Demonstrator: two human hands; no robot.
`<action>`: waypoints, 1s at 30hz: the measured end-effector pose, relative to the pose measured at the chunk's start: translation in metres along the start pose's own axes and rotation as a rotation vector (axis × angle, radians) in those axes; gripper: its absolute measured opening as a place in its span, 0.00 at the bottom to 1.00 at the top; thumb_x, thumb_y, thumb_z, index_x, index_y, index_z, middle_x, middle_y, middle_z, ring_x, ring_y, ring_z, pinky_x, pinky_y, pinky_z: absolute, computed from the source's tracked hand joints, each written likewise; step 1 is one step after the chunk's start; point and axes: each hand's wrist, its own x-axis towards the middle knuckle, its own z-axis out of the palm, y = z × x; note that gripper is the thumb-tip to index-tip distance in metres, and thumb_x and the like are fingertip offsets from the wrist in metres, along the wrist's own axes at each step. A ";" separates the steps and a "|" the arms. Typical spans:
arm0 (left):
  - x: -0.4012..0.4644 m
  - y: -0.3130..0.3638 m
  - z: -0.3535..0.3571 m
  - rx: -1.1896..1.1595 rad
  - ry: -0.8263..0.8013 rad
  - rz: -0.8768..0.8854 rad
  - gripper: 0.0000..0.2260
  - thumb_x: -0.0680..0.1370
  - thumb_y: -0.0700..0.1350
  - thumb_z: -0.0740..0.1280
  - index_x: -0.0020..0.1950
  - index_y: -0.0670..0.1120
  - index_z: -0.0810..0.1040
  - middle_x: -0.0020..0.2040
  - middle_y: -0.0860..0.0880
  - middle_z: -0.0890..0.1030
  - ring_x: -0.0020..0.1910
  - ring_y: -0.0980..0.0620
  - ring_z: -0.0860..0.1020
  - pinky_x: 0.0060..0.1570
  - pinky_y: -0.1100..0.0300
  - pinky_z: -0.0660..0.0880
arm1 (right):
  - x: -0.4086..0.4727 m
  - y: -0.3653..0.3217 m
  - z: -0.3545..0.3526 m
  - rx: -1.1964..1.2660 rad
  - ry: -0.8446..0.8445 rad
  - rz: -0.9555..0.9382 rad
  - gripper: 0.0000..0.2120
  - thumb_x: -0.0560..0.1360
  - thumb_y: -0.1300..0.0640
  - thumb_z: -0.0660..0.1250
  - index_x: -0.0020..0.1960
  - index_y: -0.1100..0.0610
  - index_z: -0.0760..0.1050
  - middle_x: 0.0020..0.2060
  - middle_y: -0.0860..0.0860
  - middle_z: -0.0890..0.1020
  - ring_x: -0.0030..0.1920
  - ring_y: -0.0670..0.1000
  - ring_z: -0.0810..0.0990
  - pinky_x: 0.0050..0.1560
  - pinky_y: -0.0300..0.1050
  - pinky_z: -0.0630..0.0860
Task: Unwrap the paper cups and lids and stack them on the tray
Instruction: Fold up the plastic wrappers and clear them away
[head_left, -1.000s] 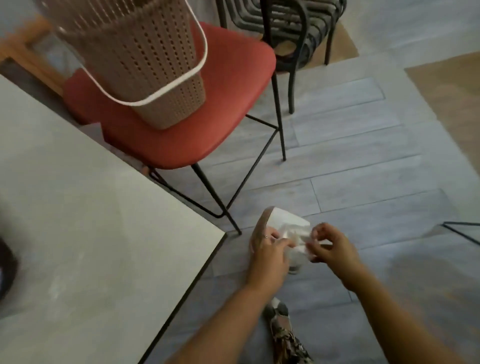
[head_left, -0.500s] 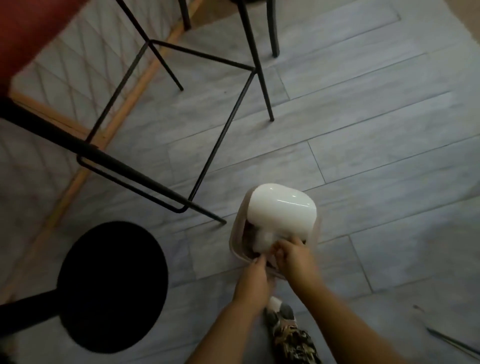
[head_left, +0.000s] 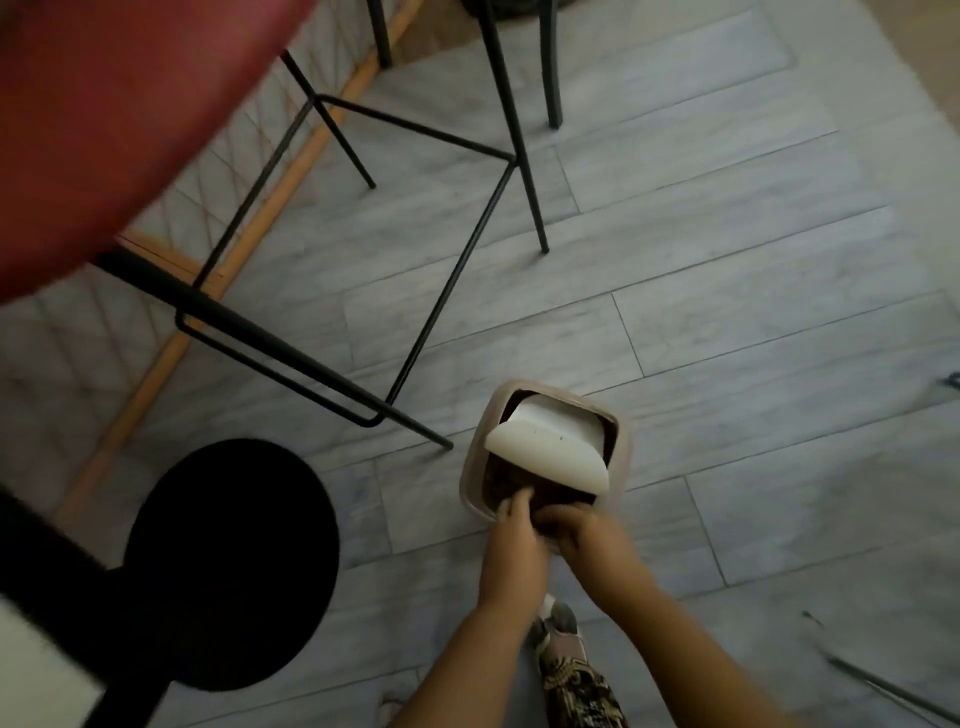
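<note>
From your head cam, you're looking straight down at a small beige bin with rounded corners on the grey plank floor. Its white swing lid is tipped, smooth plastic, showing the dark inside. Left of the bin are the thin black wire legs of a red-seated chair, plus a round black table base lower left. Your left hand and right hand are both at the bin's near rim, fingers curled, but I can't tell if they're holding anything. No cups, lids or wrapper visible here.
</note>
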 end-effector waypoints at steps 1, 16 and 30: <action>-0.014 0.010 -0.007 -0.029 0.040 0.014 0.21 0.81 0.37 0.55 0.74 0.48 0.60 0.73 0.49 0.64 0.67 0.53 0.68 0.56 0.70 0.63 | -0.011 -0.010 -0.011 0.024 0.021 -0.018 0.14 0.79 0.61 0.60 0.61 0.51 0.77 0.56 0.48 0.78 0.55 0.45 0.77 0.52 0.25 0.67; -0.217 0.138 -0.192 -0.419 0.655 0.434 0.20 0.80 0.36 0.57 0.69 0.53 0.63 0.68 0.54 0.66 0.61 0.70 0.65 0.61 0.76 0.64 | -0.133 -0.251 -0.159 0.115 0.374 -0.496 0.19 0.73 0.67 0.67 0.45 0.41 0.75 0.41 0.40 0.81 0.46 0.38 0.78 0.44 0.32 0.75; -0.253 -0.025 -0.362 0.033 0.977 -0.126 0.24 0.79 0.47 0.63 0.73 0.49 0.59 0.76 0.45 0.53 0.74 0.46 0.55 0.71 0.56 0.57 | -0.114 -0.437 -0.044 -0.050 0.029 -0.577 0.23 0.75 0.59 0.67 0.68 0.51 0.67 0.60 0.54 0.71 0.50 0.50 0.77 0.52 0.37 0.72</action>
